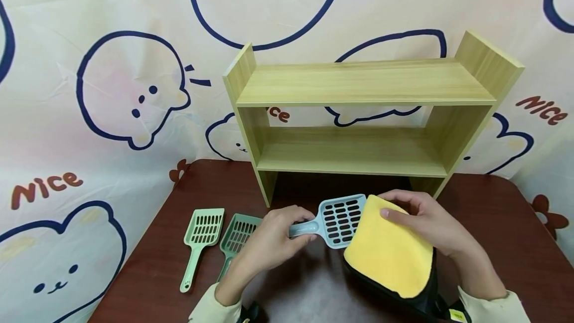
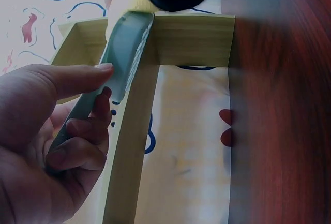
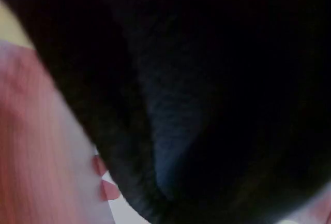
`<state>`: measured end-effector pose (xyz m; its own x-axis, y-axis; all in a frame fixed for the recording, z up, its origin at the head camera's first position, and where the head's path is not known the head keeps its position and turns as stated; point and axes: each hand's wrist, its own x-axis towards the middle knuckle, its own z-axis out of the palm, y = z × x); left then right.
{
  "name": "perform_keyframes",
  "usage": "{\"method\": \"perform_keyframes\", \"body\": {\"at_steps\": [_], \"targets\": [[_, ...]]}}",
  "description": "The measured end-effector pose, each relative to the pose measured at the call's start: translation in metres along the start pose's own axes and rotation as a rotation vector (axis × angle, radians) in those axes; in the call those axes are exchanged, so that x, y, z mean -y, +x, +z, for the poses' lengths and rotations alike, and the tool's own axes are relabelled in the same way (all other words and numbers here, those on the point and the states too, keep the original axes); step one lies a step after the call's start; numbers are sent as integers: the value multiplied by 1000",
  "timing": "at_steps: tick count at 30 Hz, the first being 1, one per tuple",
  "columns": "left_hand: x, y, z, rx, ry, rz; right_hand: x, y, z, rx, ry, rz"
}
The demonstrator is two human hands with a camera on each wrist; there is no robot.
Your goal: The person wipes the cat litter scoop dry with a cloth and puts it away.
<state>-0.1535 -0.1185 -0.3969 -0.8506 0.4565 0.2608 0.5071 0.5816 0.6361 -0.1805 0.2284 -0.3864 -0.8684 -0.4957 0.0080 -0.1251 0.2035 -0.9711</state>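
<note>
In the head view my left hand (image 1: pixel 275 241) grips a light blue slotted litter scoop (image 1: pixel 342 221) by its handle, above the table. The scoop's head points right, and its far edge meets a yellow cloth (image 1: pixel 387 250) with a dark underside. My right hand (image 1: pixel 430 223) holds that cloth by its upper edge, thumb on the yellow face, other fingers partly hidden behind it. The left wrist view shows the fingers of my left hand (image 2: pixel 57 125) curled round the scoop's handle. Dark cloth (image 3: pixel 176 110) fills most of the right wrist view and hides the right hand there.
A light green slotted scoop (image 1: pixel 205 228) and a darker green scoop (image 1: pixel 240 236) lie on the brown table (image 1: pixel 152 268) at the left; my left arm partly covers the darker one. A two-tier wooden shelf (image 1: pixel 365 83) stands at the back, before a patterned backdrop.
</note>
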Motion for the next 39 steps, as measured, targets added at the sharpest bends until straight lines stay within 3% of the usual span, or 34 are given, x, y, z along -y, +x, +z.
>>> {"method": "perform_keyframes", "body": {"at_steps": [6,10,23,31,34,39], "targets": [[-2,-2,3,-15,27,-16,0,4,19,-173,-289,-43],[-2,-1,6,-16,33,-17,2,5,26,-236,-397,-84],[-7,-1,21,-1,8,-5,2,10,46,-298,-470,-77],[-9,0,30,42,-40,-48,-1,14,61,-283,-382,-91],[-9,0,32,55,-36,-55,-5,15,64,-289,-419,-120],[-9,-1,32,66,-14,-50,-6,16,67,-344,-572,-164]]}}
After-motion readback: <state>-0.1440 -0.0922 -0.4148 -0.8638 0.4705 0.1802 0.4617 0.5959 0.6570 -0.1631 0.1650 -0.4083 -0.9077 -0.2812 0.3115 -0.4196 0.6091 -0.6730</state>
